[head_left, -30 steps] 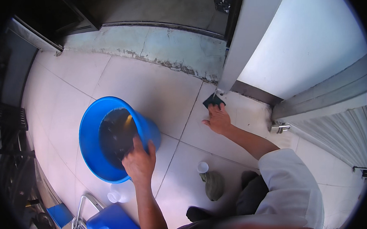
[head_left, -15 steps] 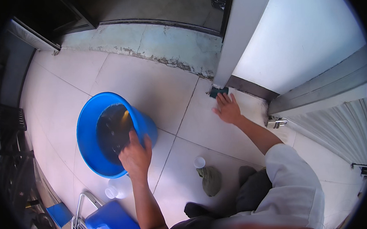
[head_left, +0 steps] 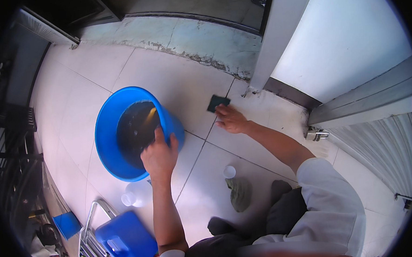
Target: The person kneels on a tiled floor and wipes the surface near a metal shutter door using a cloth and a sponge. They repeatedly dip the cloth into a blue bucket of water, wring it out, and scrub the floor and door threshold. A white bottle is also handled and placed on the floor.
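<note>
Tiled floor [head_left: 184, 74], green pad [head_left: 217, 102], right hand [head_left: 233, 120] touching its edge

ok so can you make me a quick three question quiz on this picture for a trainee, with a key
1. Which of the person's hands is at the dark green pad?
2. True or false: in the picture, the large blue bucket stands to the right of the dark green pad.
3. What colour is the handled jug at the lower left? a) red b) blue c) yellow

Key
1. The right hand.
2. False; it stands to the left.
3. b
</note>
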`<state>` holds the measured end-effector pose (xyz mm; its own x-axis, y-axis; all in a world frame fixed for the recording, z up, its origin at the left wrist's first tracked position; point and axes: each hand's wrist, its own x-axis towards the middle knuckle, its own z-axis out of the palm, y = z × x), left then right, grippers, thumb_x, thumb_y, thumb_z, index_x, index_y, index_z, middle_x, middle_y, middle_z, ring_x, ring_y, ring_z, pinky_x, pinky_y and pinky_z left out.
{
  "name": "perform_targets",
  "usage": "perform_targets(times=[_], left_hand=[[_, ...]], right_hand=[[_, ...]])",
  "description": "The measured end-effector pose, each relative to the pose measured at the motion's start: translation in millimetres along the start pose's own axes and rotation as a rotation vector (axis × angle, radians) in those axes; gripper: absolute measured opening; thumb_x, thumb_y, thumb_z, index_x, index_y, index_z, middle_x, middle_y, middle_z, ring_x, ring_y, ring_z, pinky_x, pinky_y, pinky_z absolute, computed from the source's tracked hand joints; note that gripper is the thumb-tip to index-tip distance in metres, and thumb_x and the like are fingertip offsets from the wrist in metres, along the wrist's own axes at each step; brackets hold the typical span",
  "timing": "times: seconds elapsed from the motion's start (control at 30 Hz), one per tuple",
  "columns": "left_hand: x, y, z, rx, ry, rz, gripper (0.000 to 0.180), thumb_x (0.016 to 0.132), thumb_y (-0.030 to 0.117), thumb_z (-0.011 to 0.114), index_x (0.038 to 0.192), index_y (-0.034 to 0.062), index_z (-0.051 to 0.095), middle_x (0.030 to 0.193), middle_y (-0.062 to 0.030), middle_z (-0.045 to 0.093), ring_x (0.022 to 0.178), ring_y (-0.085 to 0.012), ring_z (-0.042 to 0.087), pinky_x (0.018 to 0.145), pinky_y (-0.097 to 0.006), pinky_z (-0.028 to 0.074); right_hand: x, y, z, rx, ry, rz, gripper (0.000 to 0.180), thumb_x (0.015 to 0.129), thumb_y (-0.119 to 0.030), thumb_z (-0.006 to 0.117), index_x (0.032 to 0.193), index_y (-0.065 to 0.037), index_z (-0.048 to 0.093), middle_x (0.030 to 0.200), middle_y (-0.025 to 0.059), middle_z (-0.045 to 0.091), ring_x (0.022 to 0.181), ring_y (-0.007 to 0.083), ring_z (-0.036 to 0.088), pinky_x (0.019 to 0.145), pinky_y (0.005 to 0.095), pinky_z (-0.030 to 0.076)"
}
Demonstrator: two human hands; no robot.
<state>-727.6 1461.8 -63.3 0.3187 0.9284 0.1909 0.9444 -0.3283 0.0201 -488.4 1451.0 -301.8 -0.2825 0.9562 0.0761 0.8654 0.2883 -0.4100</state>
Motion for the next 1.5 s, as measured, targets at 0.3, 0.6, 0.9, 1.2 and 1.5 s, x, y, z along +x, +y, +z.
perform_targets(times=[0.3,0.6,0.9,1.2,1.5], left_hand=[[-2.2,-3.7,6.1,0.031,0.137,0.099,0.029,0.081,0.028,0.057,0.097,0.0041,0.057,0.057,-0.0136,0.061,0.050,-0.0295,0.062,0.049,-0.039,0.052],[-4.3,0.1,2.5,0.018,0.019,0.007,0.035,0.083,0.030,0.053,0.107,0.0050,0.056,0.063,-0.0129,0.063,0.057,-0.0303,0.064,0.056,-0.041,0.053],[-4.7,-1.1,3.6,-0.016,0.054,0.011,0.033,0.082,0.029,0.055,0.104,0.0048,0.058,0.060,-0.0128,0.062,0.054,-0.0289,0.063,0.051,-0.039,0.052],[-2.7,-1.6,4.1,-0.007,0.104,0.027,0.031,0.078,0.029,0.059,0.098,0.0053,0.058,0.056,-0.0111,0.060,0.049,-0.0278,0.061,0.048,-0.039,0.051],[0.8,0.2,0.4,-0.083,0.095,0.020,0.029,0.076,0.021,0.061,0.098,0.0023,0.060,0.063,-0.0088,0.063,0.056,-0.0239,0.062,0.053,-0.033,0.051]], right_hand=[[-119.0,-128.9,-35.1,0.145,-0.276,-0.089,0.028,0.085,-0.036,0.054,0.091,-0.009,0.055,0.085,0.0104,0.061,0.079,0.0258,0.059,0.071,0.0409,0.046],[-189.6,-97.8,-61.8,0.307,-0.669,0.053,0.024,0.086,-0.033,0.055,0.089,-0.008,0.055,0.079,0.0088,0.062,0.075,0.0265,0.061,0.065,0.0388,0.046],[-141.7,-50.9,-201.6,0.702,-0.194,-0.204,0.012,0.073,-0.012,0.072,0.078,-0.004,0.064,0.073,0.0060,0.062,0.070,0.0242,0.057,0.072,0.0336,0.043],[-18.7,-7.3,-136.8,0.252,0.563,0.145,0.013,0.074,-0.015,0.070,0.080,-0.006,0.062,0.065,0.0082,0.059,0.070,0.0302,0.057,0.080,0.0410,0.042],[122.4,50.6,-14.6,-0.325,0.012,0.004,0.049,0.090,-0.038,0.043,0.132,-0.012,0.042,0.142,0.0086,0.034,0.132,0.0275,0.027,0.103,0.0518,0.026]])
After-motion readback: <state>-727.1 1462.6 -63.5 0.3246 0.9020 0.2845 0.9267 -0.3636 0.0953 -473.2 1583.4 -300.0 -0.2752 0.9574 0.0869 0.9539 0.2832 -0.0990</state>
